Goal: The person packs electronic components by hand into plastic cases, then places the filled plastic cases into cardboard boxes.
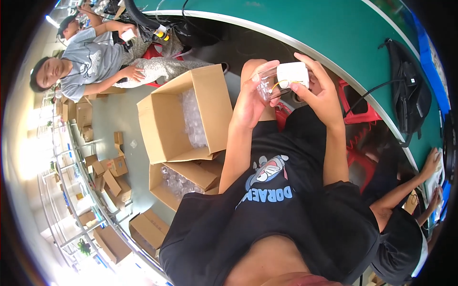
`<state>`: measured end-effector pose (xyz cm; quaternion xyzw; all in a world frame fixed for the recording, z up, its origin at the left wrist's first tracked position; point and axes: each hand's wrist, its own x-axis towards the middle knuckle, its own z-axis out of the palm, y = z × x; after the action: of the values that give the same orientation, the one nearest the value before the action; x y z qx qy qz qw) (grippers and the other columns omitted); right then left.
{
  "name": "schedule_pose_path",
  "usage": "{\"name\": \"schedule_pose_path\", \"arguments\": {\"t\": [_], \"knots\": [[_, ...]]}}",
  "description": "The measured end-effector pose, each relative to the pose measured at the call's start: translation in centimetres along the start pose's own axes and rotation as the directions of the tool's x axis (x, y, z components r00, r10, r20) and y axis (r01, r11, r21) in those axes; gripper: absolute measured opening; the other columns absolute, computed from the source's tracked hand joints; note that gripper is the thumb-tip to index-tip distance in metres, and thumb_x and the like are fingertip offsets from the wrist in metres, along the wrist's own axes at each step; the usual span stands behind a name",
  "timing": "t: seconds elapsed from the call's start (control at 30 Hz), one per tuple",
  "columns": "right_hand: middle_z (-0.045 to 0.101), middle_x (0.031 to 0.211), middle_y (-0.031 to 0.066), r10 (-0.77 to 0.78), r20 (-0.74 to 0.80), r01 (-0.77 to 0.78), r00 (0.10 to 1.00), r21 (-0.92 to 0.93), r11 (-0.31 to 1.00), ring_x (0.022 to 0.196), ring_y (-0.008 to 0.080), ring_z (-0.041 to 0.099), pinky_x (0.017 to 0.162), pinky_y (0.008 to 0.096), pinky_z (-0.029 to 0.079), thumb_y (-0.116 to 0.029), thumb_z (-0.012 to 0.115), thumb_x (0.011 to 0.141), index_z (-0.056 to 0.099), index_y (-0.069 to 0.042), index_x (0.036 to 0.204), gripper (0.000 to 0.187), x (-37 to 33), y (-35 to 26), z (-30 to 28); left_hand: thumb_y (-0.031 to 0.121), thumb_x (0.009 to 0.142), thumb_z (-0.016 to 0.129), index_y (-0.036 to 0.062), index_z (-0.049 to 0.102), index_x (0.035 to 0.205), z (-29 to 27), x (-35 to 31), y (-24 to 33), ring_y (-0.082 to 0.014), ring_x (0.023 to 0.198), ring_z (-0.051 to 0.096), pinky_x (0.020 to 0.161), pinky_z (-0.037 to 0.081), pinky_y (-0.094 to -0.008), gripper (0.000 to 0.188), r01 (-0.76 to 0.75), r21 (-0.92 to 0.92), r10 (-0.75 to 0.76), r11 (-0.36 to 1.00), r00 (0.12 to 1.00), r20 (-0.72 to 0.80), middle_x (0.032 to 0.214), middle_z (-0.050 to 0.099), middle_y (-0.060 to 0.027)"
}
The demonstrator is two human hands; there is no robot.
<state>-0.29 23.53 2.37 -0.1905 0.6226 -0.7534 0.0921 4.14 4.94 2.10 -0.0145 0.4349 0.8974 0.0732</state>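
My left hand (247, 104) grips a clear plastic case (268, 85) between thumb and fingers, above my lap. A white rectangular block (293, 72) sits against the right end of this case; I cannot tell how deep it reaches inside. The thumb and fingers of my right hand (325, 97) close around the block. A thin yellow wire (277, 85) curves along the near side, where case and block meet. My fingers partly hide both pieces.
Left of my legs stand two open cartons, an upper one (160, 125) and a lower one (158, 183), both with clear plastic pieces. A green table (305, 21) curves ahead, bearing a black bag (408, 88). People sit at left (98, 59) and right (398, 243). A red stool (362, 114) stands nearby.
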Motion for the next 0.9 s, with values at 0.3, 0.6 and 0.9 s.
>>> {"name": "schedule_pose_path", "arguments": {"t": [0.3,0.6,0.9], "knots": [[0.057,0.122,0.0086,0.113,-0.016,-0.107,0.993,0.222,0.969,0.105,0.0147,0.058,0.088,0.0282,0.049,-0.005,0.064,0.089,0.046,0.001,0.14,0.054,-1.1,0.7,-1.3,0.033,0.097,0.048,0.0,0.044,0.135,-0.3,0.2,-0.4,-0.0167,0.078,0.057,0.067,0.046,-0.0289,0.051,0.047,0.062,-0.043,0.997,0.997,-0.07,0.119,0.058,-0.0133],[0.059,0.124,0.0119,0.175,-0.004,-0.169,0.984,0.244,0.955,0.107,0.0161,0.059,0.089,0.0287,0.049,-0.007,0.066,0.09,0.047,0.005,0.138,0.053,-1.9,1.7,-0.7,0.035,0.095,0.043,-0.0006,0.048,0.132,-0.9,0.0,-0.2,-0.0172,0.081,0.061,0.067,0.046,-0.0275,0.051,0.104,0.087,-0.097,0.991,0.992,-0.08,0.113,0.062,-0.0125],[0.061,0.125,0.0135,0.167,0.039,-0.171,0.985,0.279,0.945,0.114,0.0184,0.059,0.098,0.0315,0.048,-0.007,0.067,0.091,0.047,0.004,0.139,0.054,-2.4,2.1,-0.4,0.045,0.087,0.048,0.002,0.049,0.129,-0.6,-0.3,-1.4,-0.0208,0.117,0.056,0.096,0.045,-0.034,0.06,0.084,0.195,-0.068,0.977,0.994,-0.088,0.124,0.057,-0.0125]]}}
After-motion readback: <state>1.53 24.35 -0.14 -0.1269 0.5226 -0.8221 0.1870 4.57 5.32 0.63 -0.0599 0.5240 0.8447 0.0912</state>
